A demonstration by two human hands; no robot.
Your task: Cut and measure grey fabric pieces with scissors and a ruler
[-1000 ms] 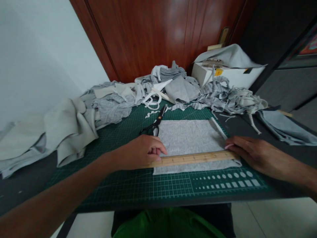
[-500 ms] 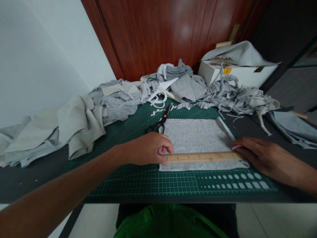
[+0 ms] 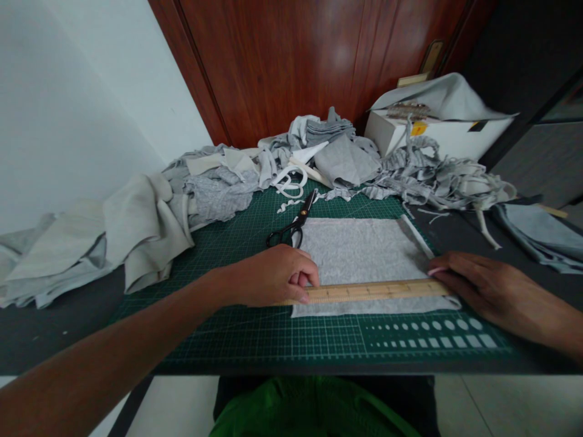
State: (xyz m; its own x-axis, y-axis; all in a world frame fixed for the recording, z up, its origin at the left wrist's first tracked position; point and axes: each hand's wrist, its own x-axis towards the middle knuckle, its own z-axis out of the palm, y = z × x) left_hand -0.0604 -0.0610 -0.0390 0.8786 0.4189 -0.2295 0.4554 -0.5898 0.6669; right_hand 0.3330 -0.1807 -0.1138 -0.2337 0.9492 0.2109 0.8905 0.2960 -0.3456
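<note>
Dark grey flat tabletop, carrying green gridded cutting mat. Heap of crumpled grey and cream fabric banked along the back, probably to leave working room in front. Pale grey rectangular knit cloth flat on the mat, between the hands. Long wooden ruler across it, close to its near edge. Left hand: curled fingers and thumb pinching ruler, seemingly to steady it. Right hand at the far end, fingers together, pinching slim pink piece. Black-handled metal scissors by cloth's back left corner, likely for easy reach
</note>
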